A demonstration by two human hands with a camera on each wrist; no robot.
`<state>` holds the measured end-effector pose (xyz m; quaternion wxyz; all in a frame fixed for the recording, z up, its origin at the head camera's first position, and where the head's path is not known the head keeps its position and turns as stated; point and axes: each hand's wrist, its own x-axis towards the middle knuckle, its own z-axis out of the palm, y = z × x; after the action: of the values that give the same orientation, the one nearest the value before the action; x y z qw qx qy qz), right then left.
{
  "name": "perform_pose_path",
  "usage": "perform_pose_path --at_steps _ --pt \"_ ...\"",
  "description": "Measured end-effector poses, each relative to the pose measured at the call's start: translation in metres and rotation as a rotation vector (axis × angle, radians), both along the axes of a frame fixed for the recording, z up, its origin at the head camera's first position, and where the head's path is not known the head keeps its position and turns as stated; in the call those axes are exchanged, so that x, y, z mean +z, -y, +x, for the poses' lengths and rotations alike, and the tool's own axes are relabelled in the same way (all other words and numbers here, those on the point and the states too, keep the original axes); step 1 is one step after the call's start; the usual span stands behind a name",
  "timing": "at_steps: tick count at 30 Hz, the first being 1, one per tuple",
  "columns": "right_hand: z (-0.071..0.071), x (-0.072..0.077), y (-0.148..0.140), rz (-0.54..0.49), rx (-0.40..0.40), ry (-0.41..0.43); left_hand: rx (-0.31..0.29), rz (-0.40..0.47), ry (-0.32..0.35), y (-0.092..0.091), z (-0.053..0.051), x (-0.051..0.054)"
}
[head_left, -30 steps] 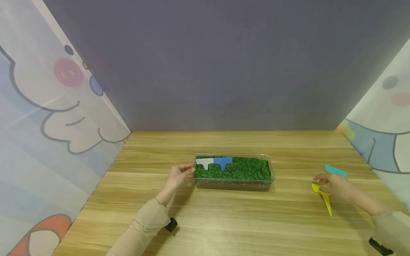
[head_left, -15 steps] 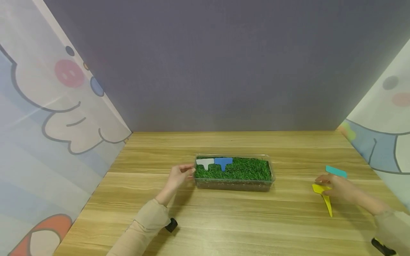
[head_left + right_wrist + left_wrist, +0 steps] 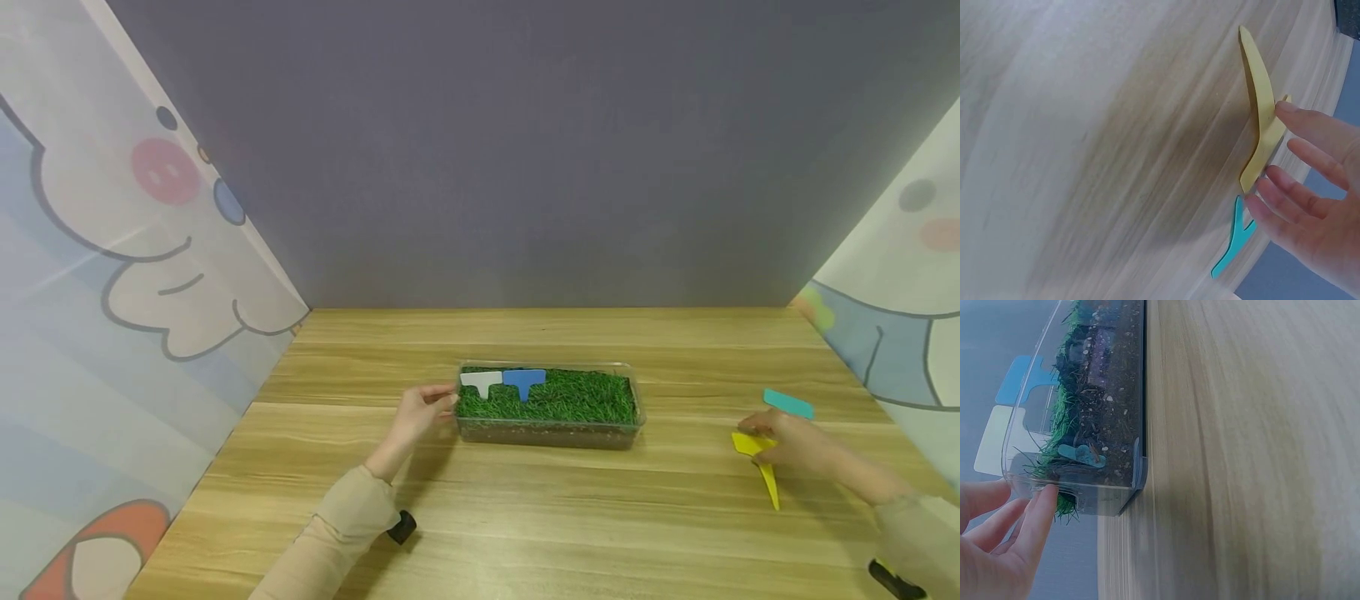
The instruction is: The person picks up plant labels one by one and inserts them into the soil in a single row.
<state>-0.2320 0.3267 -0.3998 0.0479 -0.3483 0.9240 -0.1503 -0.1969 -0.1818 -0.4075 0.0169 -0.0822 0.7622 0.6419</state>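
A clear box (image 3: 547, 435) of soil and green grass stands mid-table, with a white T-shaped tag (image 3: 482, 380) and a blue one (image 3: 523, 379) upright in its left part. My left hand (image 3: 412, 419) touches the box's left end, fingers fairly straight at the rim in the left wrist view. On the right, my right hand (image 3: 797, 439) is over a yellow T-shaped tag (image 3: 1263, 134) lying on the table; the thumb touches it, and the other fingers are spread and slightly bent beside it. A teal tag (image 3: 1232, 244) lies just behind.
The wooden table (image 3: 525, 508) ends at a grey panel (image 3: 547, 167) at the back. Cartoon-printed walls (image 3: 67, 367) flank it on both sides. A black item (image 3: 402, 527) shows below the left sleeve, and another (image 3: 896, 581) below the right sleeve.
The right hand has shifted very slightly over the yellow tag, its fingertips a little to the right of before. The left hand and the box have stayed put.
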Motion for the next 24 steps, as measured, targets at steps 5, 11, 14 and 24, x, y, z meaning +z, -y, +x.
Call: perform_pose_path --at_steps 5,11,14,24 --pt "0.0012 0.0004 0.0023 0.028 -0.046 0.020 -0.003 0.008 -0.005 0.0000 0.0002 -0.0010" --pt "0.0017 0.0016 0.0048 0.044 -0.085 0.047 -0.002 0.019 -0.014 -0.0002 0.0004 -0.0020" --pt "0.0008 0.0022 0.0056 0.055 -0.086 0.049 0.001 0.024 -0.014 0.0000 0.0005 -0.0025" --pt "-0.0018 0.0037 0.0059 0.053 -0.066 0.046 0.004 0.023 -0.012 0.0007 -0.0006 -0.0039"
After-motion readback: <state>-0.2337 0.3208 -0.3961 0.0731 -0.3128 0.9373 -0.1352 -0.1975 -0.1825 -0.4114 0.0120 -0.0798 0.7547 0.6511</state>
